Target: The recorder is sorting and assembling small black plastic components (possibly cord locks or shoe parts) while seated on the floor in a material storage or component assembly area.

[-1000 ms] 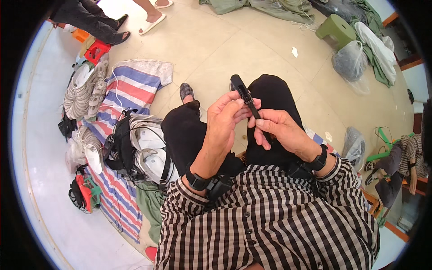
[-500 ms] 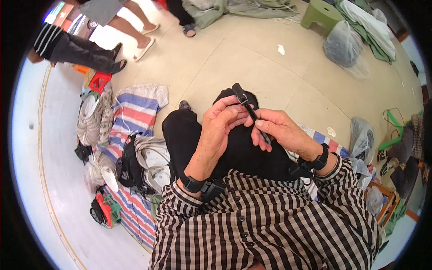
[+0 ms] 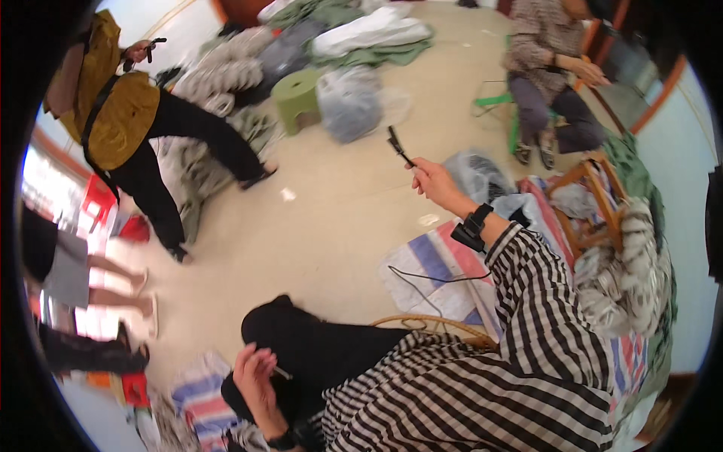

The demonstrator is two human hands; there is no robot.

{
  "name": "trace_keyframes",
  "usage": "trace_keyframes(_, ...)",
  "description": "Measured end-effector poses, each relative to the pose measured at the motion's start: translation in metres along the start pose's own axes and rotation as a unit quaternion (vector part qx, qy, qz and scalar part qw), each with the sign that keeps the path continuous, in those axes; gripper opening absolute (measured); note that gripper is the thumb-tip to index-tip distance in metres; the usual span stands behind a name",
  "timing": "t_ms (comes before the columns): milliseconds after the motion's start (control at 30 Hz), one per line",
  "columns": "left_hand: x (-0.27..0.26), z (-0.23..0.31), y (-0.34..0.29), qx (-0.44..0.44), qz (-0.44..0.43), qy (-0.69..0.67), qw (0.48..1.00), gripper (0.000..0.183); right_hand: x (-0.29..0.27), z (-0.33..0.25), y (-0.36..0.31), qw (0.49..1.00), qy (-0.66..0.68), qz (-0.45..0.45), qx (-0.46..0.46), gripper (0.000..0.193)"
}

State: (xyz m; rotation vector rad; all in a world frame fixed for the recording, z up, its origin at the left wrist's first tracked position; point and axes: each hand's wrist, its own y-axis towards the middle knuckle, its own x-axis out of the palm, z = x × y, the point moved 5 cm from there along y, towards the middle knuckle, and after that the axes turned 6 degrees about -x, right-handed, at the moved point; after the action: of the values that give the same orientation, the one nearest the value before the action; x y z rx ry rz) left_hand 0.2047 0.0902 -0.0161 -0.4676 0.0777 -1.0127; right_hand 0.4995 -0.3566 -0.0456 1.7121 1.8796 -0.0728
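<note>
My right hand (image 3: 438, 183) reaches out ahead over the floor, its fingers closed on one end of a short black strap with a metal buckle (image 3: 398, 145). The strap points up and away from the hand. Low on the left, my left hand (image 3: 256, 375) is beside my black-trousered knee (image 3: 282, 320), its fingers curled and slightly blurred. A thin pale stick-like thing (image 3: 282, 372) shows at its fingers; I cannot make out what it is. The two hands are far apart.
A striped sheet (image 3: 437, 260) with a black cable lies at my right, by a wooden stool (image 3: 584, 203) and bundled straps (image 3: 633, 279). Ahead stand a green stool (image 3: 295, 98) and a bagged bundle (image 3: 349, 104). One person (image 3: 553, 68) sits at right; another (image 3: 128, 128) stands at left.
My view has swung to the right. My right hand has carried the black strap forward and to the right, away from my left hand, which has let go of it and dropped beside my knee.
</note>
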Motion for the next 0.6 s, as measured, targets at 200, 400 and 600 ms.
trace_keyframes(200, -0.073, -0.035, 0.013, -0.055, 0.000, -0.041, 0.998, 0.023, -0.185, 0.102, -0.059, 0.931, 0.087, 0.277, 0.222, 0.024)
trace_keyframes(400, -0.069, -0.007, -0.036, -0.033, -0.037, -0.013, 0.999, 0.033, -0.263, 0.110, -0.115, 0.879, 0.059, 0.416, 0.224, 0.026)
trace_keyframes(600, -0.080, -0.010, -0.053, -0.001, -0.023, -0.032, 0.999, 0.033, -0.264, 0.123, -0.094, 0.856, 0.204, 0.432, 0.197, 0.034)
